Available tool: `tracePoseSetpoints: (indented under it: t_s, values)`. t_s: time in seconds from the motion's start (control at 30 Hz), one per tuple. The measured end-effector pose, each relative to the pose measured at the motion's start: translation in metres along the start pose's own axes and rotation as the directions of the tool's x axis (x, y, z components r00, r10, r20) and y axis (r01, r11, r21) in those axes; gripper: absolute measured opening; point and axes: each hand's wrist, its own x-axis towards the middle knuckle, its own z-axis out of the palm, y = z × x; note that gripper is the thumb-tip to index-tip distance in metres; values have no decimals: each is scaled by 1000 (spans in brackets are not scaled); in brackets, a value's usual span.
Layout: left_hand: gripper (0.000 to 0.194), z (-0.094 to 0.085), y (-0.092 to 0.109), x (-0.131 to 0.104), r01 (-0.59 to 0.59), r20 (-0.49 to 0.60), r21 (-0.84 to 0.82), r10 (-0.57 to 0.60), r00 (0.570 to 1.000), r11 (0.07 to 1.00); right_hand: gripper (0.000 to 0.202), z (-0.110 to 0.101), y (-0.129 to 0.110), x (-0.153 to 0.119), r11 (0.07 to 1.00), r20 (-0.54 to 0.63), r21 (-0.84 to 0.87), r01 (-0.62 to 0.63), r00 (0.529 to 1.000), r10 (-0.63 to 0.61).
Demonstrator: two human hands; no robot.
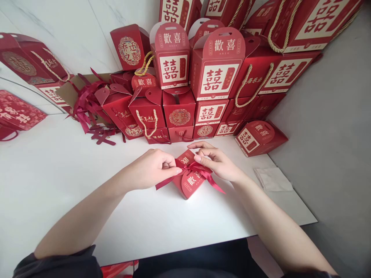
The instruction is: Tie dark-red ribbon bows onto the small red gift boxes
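Observation:
A small red gift box (189,183) with gold characters stands on the white table in front of me. Across its top a dark pink satin ribbon (216,184) is tied in a bow, its tails hanging off both sides. My left hand (153,168) pinches the ribbon at the left of the knot, thumb against curled fingers. On the other side, my right hand (214,158) has its thumb and bent fingers at the bow's right loop, over the box's upper right edge. Its fingertips partly hide the ribbon there.
Stacked red gift boxes (216,79), some with gold rope handles, line the wall behind. Loose ribbons (89,96) spill from a brown carton at the left. One box (261,137) and a white tissue (274,178) lie at the right, near the table edge.

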Motion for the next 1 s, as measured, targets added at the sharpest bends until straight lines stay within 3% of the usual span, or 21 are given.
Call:
tracePoseSetpoints:
  t_s: [0.17,0.33,0.5,0.63,0.7,0.77,0.83,1.0]
  values:
    - [42,-6,-4,7,77,97,-54,-71,993,996,41,-1,3,2,1000,-22,-6,12,1000,-12]
    - [37,-10,-7,6,95,209,-116,-69,975,989,37,-7,0,1,999,18,38,33,999,-33]
    - [35,-13,-8,5,103,297,-40,-86,951,994,37,-5,-1,0,999,-16,20,43,999,-43]
    - [42,-21,-9,1,52,441,50,-69,895,997,32,-3,-1,0,998,-17,63,9,1000,-8]
    - [42,-26,-9,0,17,369,51,-35,929,999,29,-3,-2,-1,998,8,60,-1,1000,1]
    - [36,-30,-9,0,-40,199,33,32,979,999,28,-4,-2,-1,999,35,53,-7,999,5]
    - [33,-30,-8,2,-99,85,30,97,992,995,29,-5,-2,-1,998,46,57,-8,999,6]
    - [25,-23,-10,10,-190,129,-28,192,973,981,28,-5,-1,-1,998,44,69,2,999,-5]
